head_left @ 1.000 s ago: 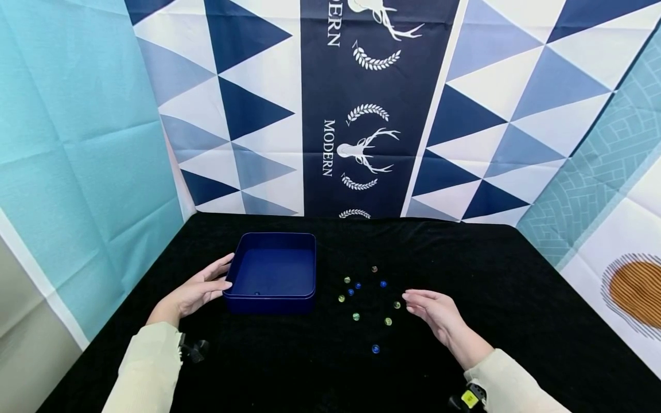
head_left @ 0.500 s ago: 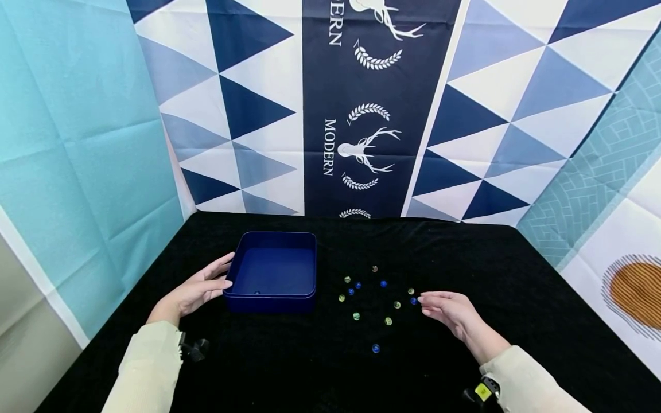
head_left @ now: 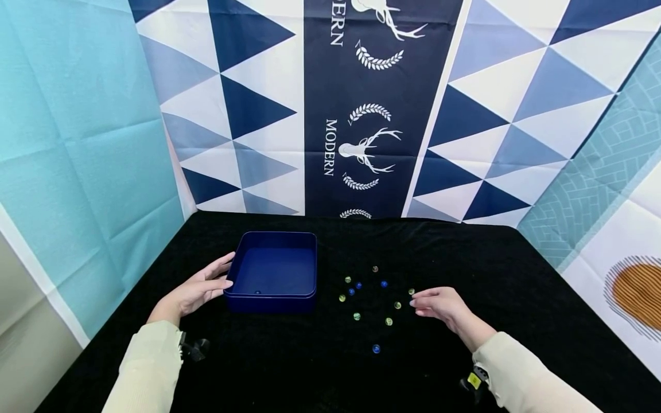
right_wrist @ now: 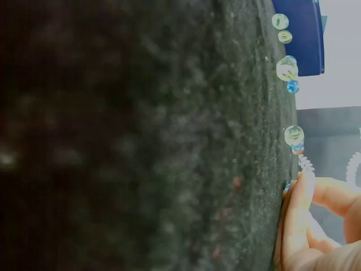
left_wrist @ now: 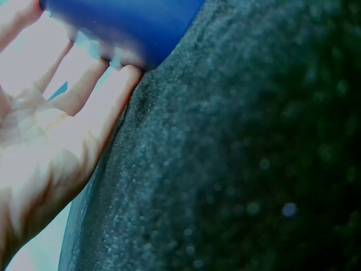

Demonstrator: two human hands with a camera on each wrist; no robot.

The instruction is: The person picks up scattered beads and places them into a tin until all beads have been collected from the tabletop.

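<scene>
My left hand [head_left: 198, 287] steadies the dark blue open box [head_left: 271, 305] at its left side. In the left wrist view, fairly straight fingers [left_wrist: 115, 101] touch the box's outer wall. My right hand [head_left: 444, 307] pinches a small blue marble [head_left: 412, 303] between thumb and fingertips; the fingers mostly cover it. A yellowish marble [head_left: 411, 291] lies just beyond those fingertips, and another yellow-green marble [head_left: 397, 305] is to their left. In the right wrist view a bit of the blue marble [right_wrist: 287, 186] shows beside the fingers.
More glass marbles lie scattered on the black cloth [head_left: 320, 361] between box and right hand, including a blue marble [head_left: 376, 349] nearest me and a green marble [head_left: 357, 316]. One dark marble [head_left: 257, 292] is inside the box. Patterned fabric [head_left: 356, 189] hangs behind the table.
My right hand moved right, where a yellowish and a blue marble appeared at its fingertips, then slightly left over the blue one, now mostly covered. The left hand and box stay put.
</scene>
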